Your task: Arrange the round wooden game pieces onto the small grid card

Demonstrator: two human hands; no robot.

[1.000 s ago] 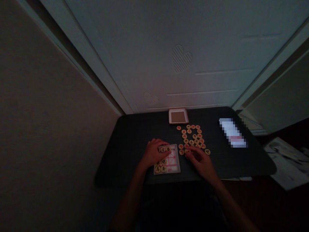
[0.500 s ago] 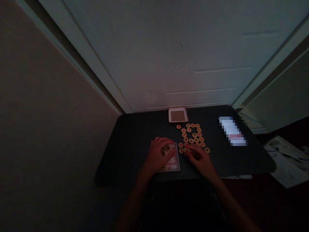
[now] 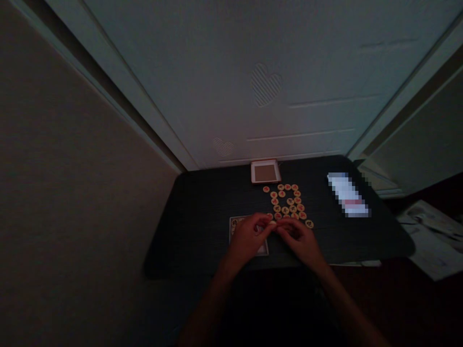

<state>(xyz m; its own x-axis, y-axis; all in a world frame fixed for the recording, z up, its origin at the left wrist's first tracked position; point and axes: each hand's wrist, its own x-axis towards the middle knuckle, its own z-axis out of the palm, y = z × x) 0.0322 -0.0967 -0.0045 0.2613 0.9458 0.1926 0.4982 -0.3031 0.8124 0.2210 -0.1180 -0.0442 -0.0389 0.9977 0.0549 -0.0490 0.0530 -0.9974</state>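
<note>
My left hand (image 3: 249,237) reaches across an open white box (image 3: 267,248), its thumb and fingers pinched on a pale round xiangqi piece (image 3: 272,223). From the other side my right hand (image 3: 301,242) meets it, its fingertips closed at the edge of that same piece. Part of the right grip is hidden by its own fingers. A few pieces (image 3: 234,223) lie in the box's far left corner; my left hand covers much of the rest. Beyond my hands, several round xiangqi pieces (image 3: 285,210) with red or dark characters lie face up in loose rows.
All this stands on a dark table (image 3: 195,207) with rounded corners. An open box lid (image 3: 265,172) lies at the back edge against a white door (image 3: 217,86) with heart reliefs. A pixelated bright phone-like object (image 3: 347,195) rests at the right. Papers (image 3: 432,241) lie beyond the right edge.
My left hand has moved right, from over the box to my right hand, and its fingers have closed on a piece. The box's far left corner now shows. My right hand stays nearly in place.
</note>
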